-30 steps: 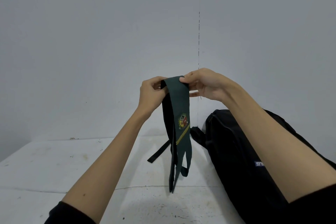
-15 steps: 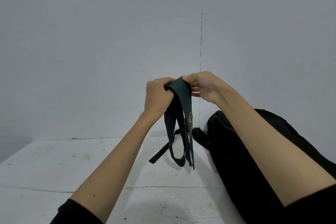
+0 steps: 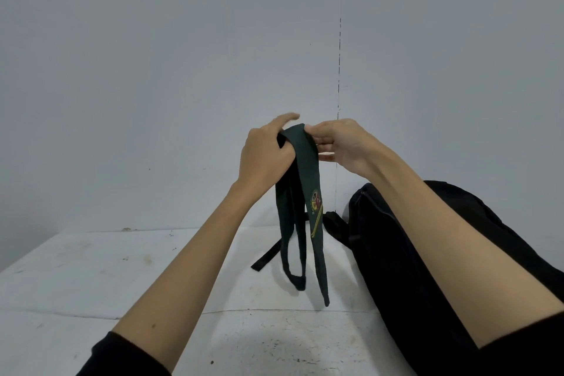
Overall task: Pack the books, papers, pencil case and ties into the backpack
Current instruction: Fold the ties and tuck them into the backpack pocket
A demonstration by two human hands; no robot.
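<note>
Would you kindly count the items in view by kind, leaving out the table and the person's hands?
Ties: 1, a green tie held up by both hands, folded over so its lengths hang down.
Backpacks: 1, a black backpack lying on the table, its strap trailing to the left.
Books, papers, pencil cases: 0 in view.
Total: 2

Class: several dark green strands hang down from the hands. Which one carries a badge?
The green tie's rightmost, widest strand, under the right hand: it bears an embroidered crest; the strands below the left hand are plain.
</note>
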